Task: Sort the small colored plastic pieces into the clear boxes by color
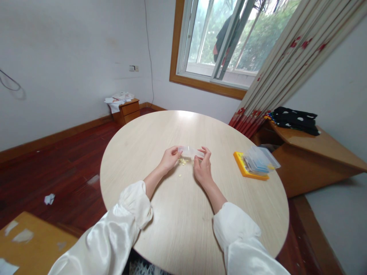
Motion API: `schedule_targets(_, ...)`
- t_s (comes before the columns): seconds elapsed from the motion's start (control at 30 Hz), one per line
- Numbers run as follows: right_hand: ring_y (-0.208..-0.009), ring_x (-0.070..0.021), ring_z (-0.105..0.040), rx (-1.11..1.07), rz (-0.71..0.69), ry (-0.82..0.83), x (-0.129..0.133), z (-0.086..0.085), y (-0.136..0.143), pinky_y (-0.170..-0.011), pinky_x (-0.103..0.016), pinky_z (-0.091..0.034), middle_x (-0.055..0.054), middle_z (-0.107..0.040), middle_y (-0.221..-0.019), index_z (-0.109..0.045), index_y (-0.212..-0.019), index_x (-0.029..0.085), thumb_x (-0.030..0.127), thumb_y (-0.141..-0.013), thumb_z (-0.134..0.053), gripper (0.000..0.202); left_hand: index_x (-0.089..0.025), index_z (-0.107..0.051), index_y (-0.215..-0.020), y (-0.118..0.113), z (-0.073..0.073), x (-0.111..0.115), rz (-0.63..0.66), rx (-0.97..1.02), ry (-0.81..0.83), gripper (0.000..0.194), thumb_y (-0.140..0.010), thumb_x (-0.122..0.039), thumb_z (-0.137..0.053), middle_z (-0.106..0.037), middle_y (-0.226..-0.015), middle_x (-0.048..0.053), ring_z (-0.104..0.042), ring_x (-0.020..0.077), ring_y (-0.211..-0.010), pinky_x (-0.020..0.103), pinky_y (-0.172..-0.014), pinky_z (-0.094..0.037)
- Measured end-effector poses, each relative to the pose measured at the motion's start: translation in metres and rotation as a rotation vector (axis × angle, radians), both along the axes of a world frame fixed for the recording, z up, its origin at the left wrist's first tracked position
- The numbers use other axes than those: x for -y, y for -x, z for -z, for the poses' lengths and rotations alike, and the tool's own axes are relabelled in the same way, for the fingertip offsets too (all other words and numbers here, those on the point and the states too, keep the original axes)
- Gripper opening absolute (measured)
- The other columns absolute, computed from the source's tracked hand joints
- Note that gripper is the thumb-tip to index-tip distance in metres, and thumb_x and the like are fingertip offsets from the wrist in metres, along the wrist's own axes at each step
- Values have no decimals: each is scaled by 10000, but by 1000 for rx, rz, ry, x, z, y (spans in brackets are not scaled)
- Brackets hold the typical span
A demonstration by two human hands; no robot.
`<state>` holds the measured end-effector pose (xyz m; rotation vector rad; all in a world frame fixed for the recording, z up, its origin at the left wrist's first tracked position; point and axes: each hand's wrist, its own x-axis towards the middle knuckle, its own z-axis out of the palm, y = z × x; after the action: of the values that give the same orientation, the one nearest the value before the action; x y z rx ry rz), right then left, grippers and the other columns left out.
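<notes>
Between my two hands is a clear plastic box (189,152), raised a little over the middle of the round table (177,214). My left hand (171,157) pinches its left end between thumb and fingers. At the right end my right hand (203,164) grips it, thumb near and fingers behind. A small heap of pale yellow bits (183,162) lies on the tabletop just under the box, with a stray bit (180,175) closer to me. What the bits are is too small to tell.
Toward the table's right edge, a yellow tray (243,168) carries clear plastic boxes (259,158). A tilted wooden cabinet (309,160) with dark cloth (296,120) stands beyond. Behind the table are a small drawer cabinet (130,110), a window and a curtain (275,61).
</notes>
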<state>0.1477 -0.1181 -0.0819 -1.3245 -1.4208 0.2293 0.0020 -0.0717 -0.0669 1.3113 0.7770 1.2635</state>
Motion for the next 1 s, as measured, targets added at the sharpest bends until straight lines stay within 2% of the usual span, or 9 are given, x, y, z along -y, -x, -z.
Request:
schedule_targets(0.17, -986, -204, -565, -74, 32, 20, -3, 1, -1, -816, -380, -479, -151, -554, -1116, -326, -1241, 185, 305, -854, -432, 419, -124, -651, -785, -2, -4, 3, 41, 129, 183, 437, -603, -513, -731, -691, -785, 68, -634, 163, -697, 312, -748, -489)
schedule_targets(0.33, -981, -198, -578, -118, 38, 17, -5, 2, -3, -797, -357, -479, -129, -598, -1050, -385, -1195, 180, 367, -848, -444, 398, -100, -646, -764, -1, -8, 5, 102, 184, 295, 528, -537, -564, -755, -693, -770, 90, -650, 181, -654, 343, -732, -504)
schedule_targets(0.47, -887, -200, -594, -60, 16, 60, -3, 0, -2, -782, -361, -475, -104, -635, -956, -529, -996, 177, 411, -867, -413, 291, -97, -653, -773, -1, -7, 4, 110, 211, 311, 521, -553, -559, -751, -698, -768, 100, -658, 187, -675, 344, -747, -503)
schedule_targets(0.63, -771, -184, -590, -11, -42, 64, 1, -4, -1, -736, -329, -466, -59, -641, -791, -583, -802, 182, 418, -876, -393, 312, -91, -654, -776, -1, -7, 5, 123, 248, 331, 472, -582, -509, -758, -696, -750, 92, -662, 182, -685, 344, -782, -492)
schedule_targets(0.8, -737, -170, -574, -20, -69, 35, 3, -7, 0, -717, -307, -464, -39, -630, -756, -581, -760, 189, 425, -858, -439, 292, -88, -645, -776, -1, -10, 8, 150, 269, 328, 420, -603, -451, -767, -691, -735, 78, -663, 175, -702, 344, -818, -477)
schedule_targets(1.0, -704, -164, -564, -12, -62, 57, 3, -8, 1, -694, -300, -456, -33, -622, -728, -577, -748, 185, 426, -857, -442, 297, -84, -637, -768, -1, -9, 7, 188, 302, 360, 456, -541, -441, -807, -692, -740, 76, -664, 166, -707, 330, -820, -479)
